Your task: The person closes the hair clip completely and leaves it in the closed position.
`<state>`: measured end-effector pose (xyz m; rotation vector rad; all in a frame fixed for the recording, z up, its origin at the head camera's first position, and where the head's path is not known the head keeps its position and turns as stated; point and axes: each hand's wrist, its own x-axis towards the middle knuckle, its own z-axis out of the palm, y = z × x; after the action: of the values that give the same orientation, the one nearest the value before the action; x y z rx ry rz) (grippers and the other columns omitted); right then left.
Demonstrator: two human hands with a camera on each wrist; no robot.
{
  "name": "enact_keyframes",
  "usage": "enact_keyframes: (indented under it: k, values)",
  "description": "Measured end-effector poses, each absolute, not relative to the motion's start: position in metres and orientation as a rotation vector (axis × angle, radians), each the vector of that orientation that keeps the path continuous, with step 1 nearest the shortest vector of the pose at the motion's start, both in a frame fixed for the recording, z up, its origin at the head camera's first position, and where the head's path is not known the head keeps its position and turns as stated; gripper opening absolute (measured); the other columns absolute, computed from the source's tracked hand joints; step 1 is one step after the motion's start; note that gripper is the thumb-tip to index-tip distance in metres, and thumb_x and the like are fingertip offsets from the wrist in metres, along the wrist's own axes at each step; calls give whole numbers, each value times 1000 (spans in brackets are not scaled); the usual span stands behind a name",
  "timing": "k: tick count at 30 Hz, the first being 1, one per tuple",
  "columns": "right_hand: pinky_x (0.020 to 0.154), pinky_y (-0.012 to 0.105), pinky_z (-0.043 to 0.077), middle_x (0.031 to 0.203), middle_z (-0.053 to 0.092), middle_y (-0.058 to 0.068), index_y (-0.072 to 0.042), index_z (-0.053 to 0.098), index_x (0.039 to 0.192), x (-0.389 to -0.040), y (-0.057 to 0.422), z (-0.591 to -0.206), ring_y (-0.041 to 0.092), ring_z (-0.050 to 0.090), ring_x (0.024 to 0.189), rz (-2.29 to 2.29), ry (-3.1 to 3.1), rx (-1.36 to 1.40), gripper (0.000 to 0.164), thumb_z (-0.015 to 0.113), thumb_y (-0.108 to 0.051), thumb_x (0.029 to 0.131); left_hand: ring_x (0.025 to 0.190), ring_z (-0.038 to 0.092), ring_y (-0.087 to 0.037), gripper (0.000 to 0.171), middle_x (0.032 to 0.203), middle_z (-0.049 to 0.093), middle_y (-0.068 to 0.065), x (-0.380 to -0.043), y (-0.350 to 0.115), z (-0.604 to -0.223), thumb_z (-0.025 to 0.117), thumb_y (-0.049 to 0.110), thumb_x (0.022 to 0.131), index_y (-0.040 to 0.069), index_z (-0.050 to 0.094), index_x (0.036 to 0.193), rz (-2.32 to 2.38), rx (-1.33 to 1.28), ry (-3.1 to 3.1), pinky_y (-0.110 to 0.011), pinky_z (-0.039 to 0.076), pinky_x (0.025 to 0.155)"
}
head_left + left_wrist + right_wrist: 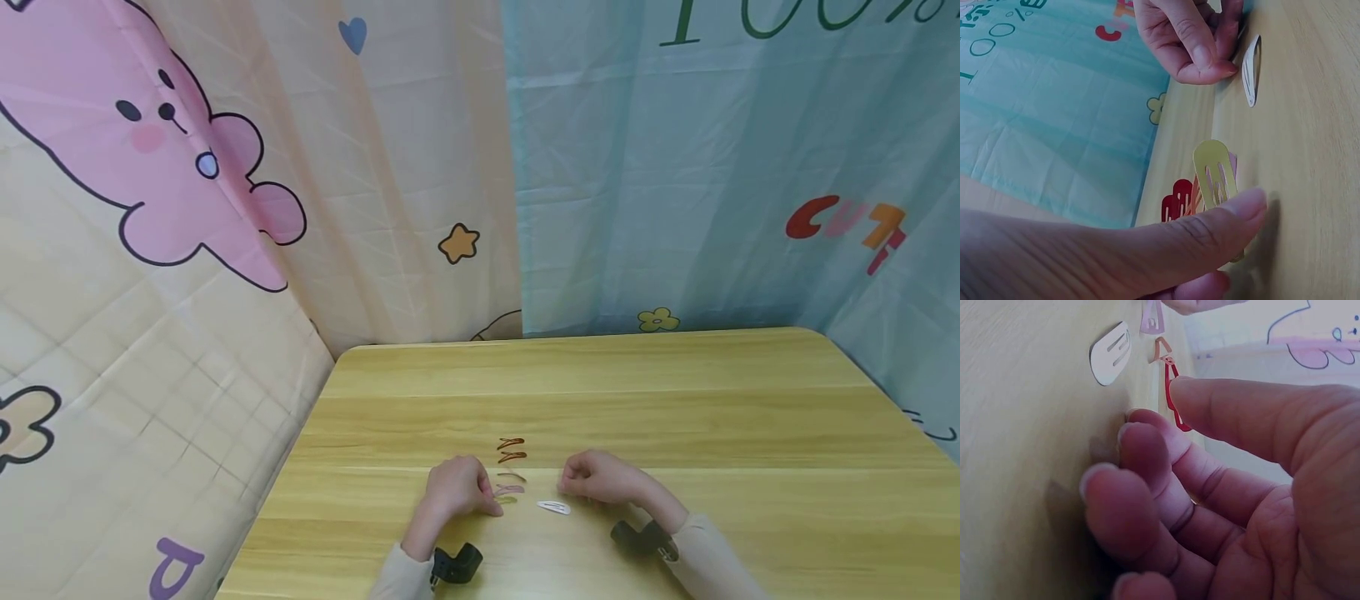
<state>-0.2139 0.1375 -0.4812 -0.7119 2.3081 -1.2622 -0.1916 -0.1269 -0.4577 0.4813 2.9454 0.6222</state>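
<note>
Table (675,400): five hair clips (513,475) in a front-to-back row. Nearest one at fingertips of left hand (459,487), which sits left of row. Sixth clip (553,507) lies right of row, apart. Right hand (600,479) just beyond, rightward. Curtain (637,167) behind table.

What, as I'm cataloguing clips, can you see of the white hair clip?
The white hair clip is smooth and slightly glossy, perhaps coated metal, with a broad rounded end, a narrower opposite end and long slots down its middle. Whether it is snapped shut is hard to tell. It lies on the wood-patterned table, between the left hand and the nearer right hand, apart from the other clips. Only the table appears to touch it.
</note>
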Motion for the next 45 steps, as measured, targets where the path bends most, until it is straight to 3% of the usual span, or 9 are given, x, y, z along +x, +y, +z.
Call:
enact_keyframes:
  k: [13,19,24,29,39,45]
  values:
    - [44,24,36,63,50,-4,-10,60,80,-214,134,-479,7,42,49,-1246,2390,-708,23,58,-28,95,53,45,-4,23,60,54,18,-192,-122,-450,86,31,66,23,66,59,780,543,2912,-24,37,50]
    - [47,26,39,70,58,4,-9,64,87,-213,128,-472,12,47,52,-1297,2376,-749,32,55,-38,96,52,47,-4,23,59,54,18,-193,-119,-449,85,34,67,24,66,60,847,563,2878,-24,38,50]
    - [50,26,43,75,59,5,-13,66,91,-210,123,-469,12,50,56,-1335,2329,-807,23,60,-35,93,52,48,-4,22,59,56,18,-193,-117,-448,85,36,67,24,66,61,903,566,2838,-24,38,50]
    - [50,23,40,70,57,-2,-19,66,89,-208,121,-468,6,45,54,-1339,2312,-843,14,66,-33,90,52,48,-4,21,60,57,18,-192,-115,-447,85,34,68,24,67,62,944,580,2817,-23,37,49]
    - [52,21,38,65,53,-10,-20,67,84,-208,120,-471,2,43,56,-1350,2306,-978,14,67,-33,89,52,47,-1,20,61,56,20,-190,-109,-444,84,33,68,23,68,63,966,664,2829,-21,38,49]
    - [54,22,41,67,55,-8,-18,67,86,-206,118,-470,3,45,56,-1398,2279,-977,11,67,-29,89,52,47,-1,20,61,55,20,-188,-108,-441,84,33,68,22,67,63,970,679,2834,-21,38,49]
